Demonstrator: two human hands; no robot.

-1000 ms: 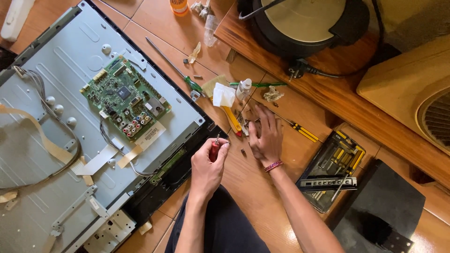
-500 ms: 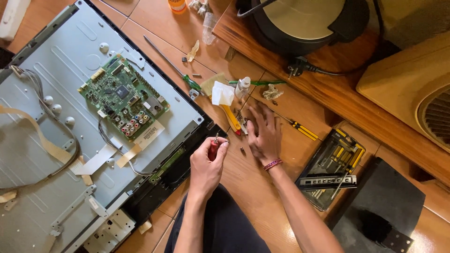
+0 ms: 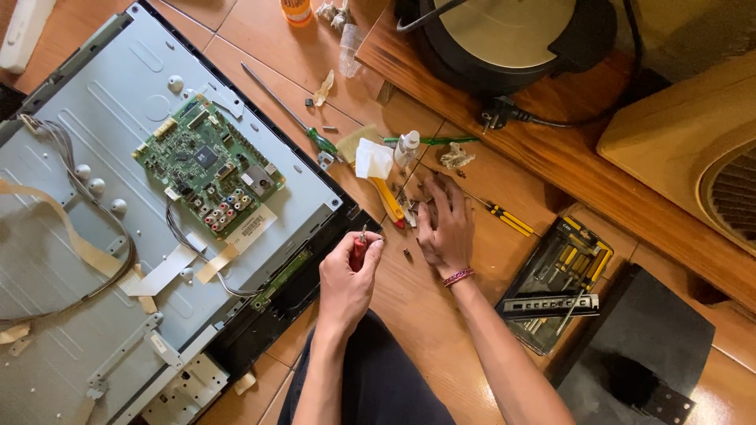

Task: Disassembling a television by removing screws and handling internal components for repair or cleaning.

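Hands: left (image 3: 347, 277) gripping screwdriver (image 3: 359, 250), right (image 3: 442, 226) flat

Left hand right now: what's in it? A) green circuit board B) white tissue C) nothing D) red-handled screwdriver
D: the left hand is closed around a small red-handled screwdriver, tip pointing up, while the right hand lies flat on the floor among small parts.

Opened flat-panel TV back (image 3: 94, 260) with a green circuit board (image 3: 206, 164) on the tiled floor (image 3: 260, 43), plus a yellow-handled screwdriver set (image 3: 557, 285) and black round appliance (image 3: 504, 35).
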